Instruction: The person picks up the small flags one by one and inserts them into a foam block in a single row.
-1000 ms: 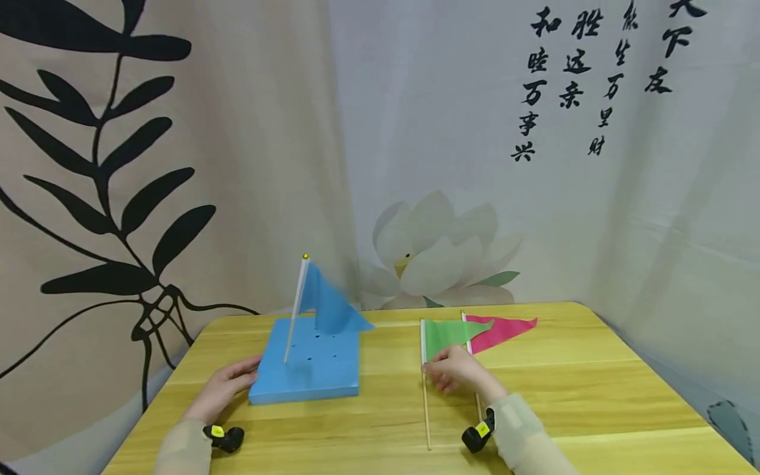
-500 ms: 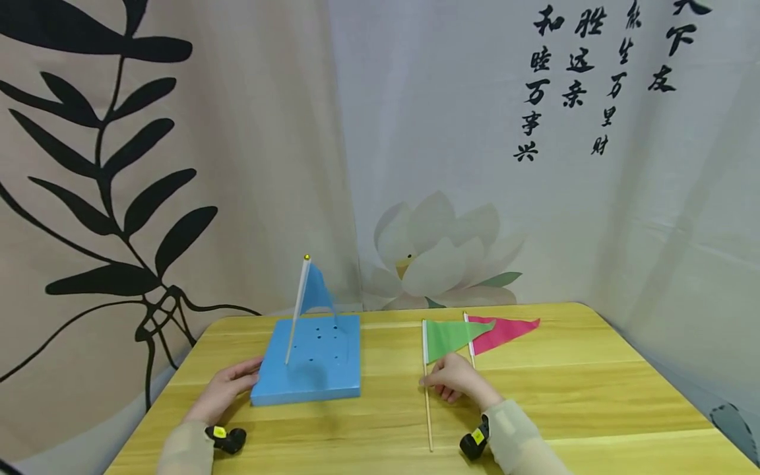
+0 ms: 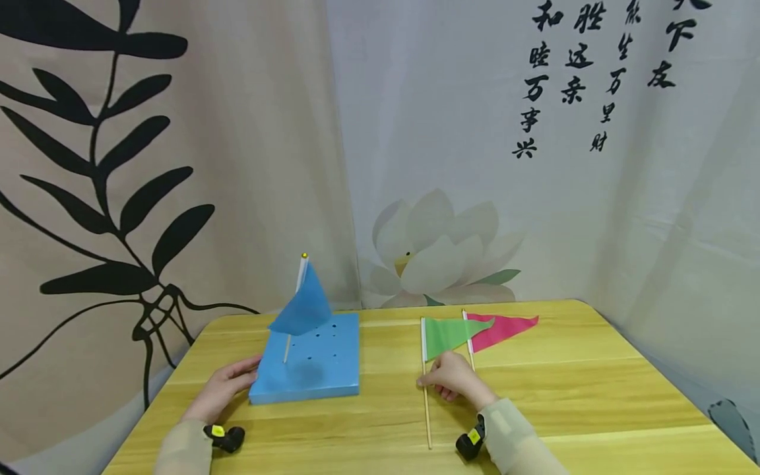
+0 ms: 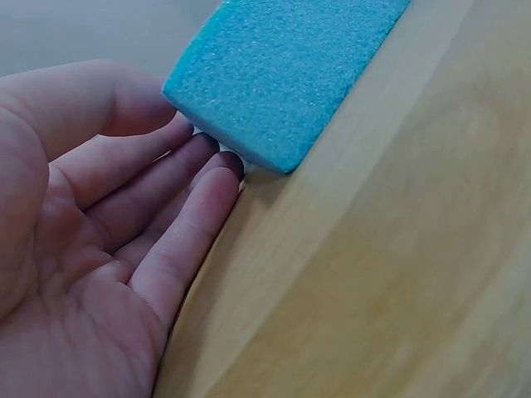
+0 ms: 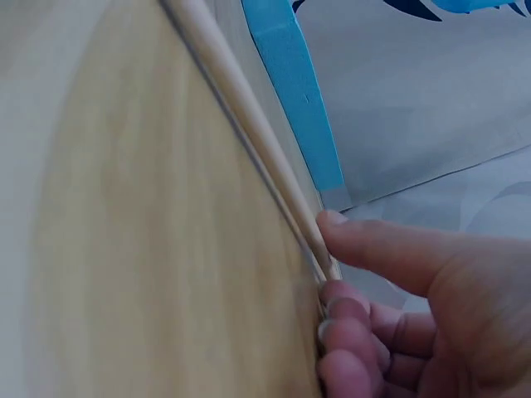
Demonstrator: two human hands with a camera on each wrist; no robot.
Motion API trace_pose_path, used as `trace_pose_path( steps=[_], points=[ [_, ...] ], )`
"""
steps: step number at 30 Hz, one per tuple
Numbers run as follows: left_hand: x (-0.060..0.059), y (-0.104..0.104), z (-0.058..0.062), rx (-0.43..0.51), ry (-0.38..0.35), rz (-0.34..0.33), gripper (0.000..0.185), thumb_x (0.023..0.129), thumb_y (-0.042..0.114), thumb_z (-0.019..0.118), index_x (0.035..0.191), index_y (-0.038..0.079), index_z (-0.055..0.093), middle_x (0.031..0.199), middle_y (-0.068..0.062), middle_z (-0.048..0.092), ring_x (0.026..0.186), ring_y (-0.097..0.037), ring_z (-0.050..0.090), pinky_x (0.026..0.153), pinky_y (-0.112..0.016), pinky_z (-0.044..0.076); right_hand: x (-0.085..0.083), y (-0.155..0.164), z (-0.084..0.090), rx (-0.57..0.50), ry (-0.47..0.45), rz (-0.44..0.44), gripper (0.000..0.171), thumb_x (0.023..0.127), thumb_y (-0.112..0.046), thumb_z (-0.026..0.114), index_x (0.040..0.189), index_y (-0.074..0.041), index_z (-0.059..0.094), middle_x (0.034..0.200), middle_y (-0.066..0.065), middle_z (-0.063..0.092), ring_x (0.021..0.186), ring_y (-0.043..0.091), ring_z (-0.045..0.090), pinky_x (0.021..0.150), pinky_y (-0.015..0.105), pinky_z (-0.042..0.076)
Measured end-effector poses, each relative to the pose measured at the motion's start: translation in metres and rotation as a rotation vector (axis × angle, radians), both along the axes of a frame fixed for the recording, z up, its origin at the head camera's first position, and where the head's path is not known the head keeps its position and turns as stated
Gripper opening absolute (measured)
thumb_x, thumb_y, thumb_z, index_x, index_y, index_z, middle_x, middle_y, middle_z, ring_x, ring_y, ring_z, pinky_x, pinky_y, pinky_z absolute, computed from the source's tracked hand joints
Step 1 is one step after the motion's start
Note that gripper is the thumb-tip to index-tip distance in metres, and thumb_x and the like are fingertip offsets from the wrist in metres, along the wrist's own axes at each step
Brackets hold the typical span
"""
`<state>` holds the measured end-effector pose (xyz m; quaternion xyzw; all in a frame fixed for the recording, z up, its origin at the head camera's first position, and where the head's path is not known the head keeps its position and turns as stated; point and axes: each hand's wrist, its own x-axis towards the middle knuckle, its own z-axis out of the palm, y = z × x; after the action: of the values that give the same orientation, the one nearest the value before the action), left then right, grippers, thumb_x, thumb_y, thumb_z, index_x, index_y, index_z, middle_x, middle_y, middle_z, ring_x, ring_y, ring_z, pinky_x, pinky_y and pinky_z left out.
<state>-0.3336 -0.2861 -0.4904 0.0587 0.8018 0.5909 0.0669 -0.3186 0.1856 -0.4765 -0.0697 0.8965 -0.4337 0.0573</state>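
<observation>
A blue foam board (image 3: 332,379) with rows of small holes lies on the left part of the table. In it stands a blue pennant flag (image 3: 309,303) on a gold-tipped stick, leaning slightly. My left hand (image 3: 227,384) rests against the board's left side. In the left wrist view the fingertips of the left hand (image 4: 108,207) touch the foam's corner, fingers loosely extended. My right hand (image 3: 456,379) pinches the wooden stick of a green pennant flag (image 3: 448,337) that lies on the table. In the right wrist view the thumb and fingers meet at that stick (image 5: 265,133).
A pink pennant flag (image 3: 501,331) lies just right of the green one, its stick partly hidden by my right hand. The wooden table (image 3: 594,396) ends in front of a printed curtain (image 3: 267,132) at the back.
My right hand has slid slightly down the green flag's stick. The blue flag's cloth has swung from the right of its pole to the left. My left hand stays against the board.
</observation>
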Motion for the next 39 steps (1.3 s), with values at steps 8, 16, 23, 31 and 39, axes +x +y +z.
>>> trace_pose_path(
  steps=[8, 16, 23, 31, 39],
  points=[
    [-0.001, 0.000, 0.003, -0.011, 0.006, -0.002, 0.060, 0.098, 0.025, 0.059, 0.146, -0.004, 0.038, 0.147, -0.023, 0.040, 0.130, -0.031, 0.044, 0.095, -0.029, 0.047, 0.001, -0.002, 0.001, 0.015, 0.033, -0.016, 0.041, 0.077, -0.022, 0.082, 0.050, -0.011, 0.052, 0.043, -0.002, 0.049, 0.034, 0.009, 0.044, 0.036, 0.027, 0.048],
    [-0.002, 0.000, 0.003, -0.005, 0.018, -0.008, 0.060, 0.098, 0.024, 0.060, 0.146, -0.005, 0.038, 0.147, -0.023, 0.040, 0.127, -0.024, 0.047, 0.092, -0.024, 0.047, 0.001, -0.001, 0.004, 0.033, 0.046, -0.044, 0.031, 0.074, -0.014, 0.078, 0.051, -0.006, 0.058, 0.044, 0.001, 0.053, 0.034, 0.010, 0.049, 0.036, 0.031, 0.050],
    [0.000, 0.001, 0.000, 0.013, 0.001, 0.005, 0.059, 0.097, 0.022, 0.060, 0.145, -0.005, 0.039, 0.147, -0.023, 0.040, 0.126, -0.022, 0.048, 0.094, -0.026, 0.047, -0.002, 0.007, 0.001, -0.022, 0.037, -0.087, 0.028, 0.076, -0.011, 0.071, 0.052, -0.005, 0.058, 0.045, 0.002, 0.053, 0.035, 0.011, 0.052, 0.037, 0.033, 0.052],
    [0.001, 0.003, -0.001, -0.006, 0.004, 0.015, 0.061, 0.097, 0.024, 0.060, 0.145, -0.006, 0.039, 0.147, -0.023, 0.040, 0.131, -0.030, 0.041, 0.094, -0.026, 0.047, -0.006, 0.017, -0.001, -0.106, -0.016, -0.103, 0.022, 0.077, -0.009, 0.068, 0.057, -0.004, 0.061, 0.049, 0.003, 0.055, 0.037, 0.012, 0.053, 0.039, 0.033, 0.053],
    [-0.001, 0.002, -0.002, 0.015, 0.003, 0.021, 0.061, 0.096, 0.025, 0.062, 0.145, -0.005, 0.040, 0.146, -0.023, 0.041, 0.113, -0.003, 0.051, 0.094, -0.025, 0.046, -0.009, 0.021, -0.001, -0.270, -0.118, -0.066, 0.015, 0.081, -0.009, 0.063, 0.075, 0.003, 0.067, 0.055, 0.003, 0.056, 0.042, 0.012, 0.055, 0.041, 0.028, 0.052]
  ],
)
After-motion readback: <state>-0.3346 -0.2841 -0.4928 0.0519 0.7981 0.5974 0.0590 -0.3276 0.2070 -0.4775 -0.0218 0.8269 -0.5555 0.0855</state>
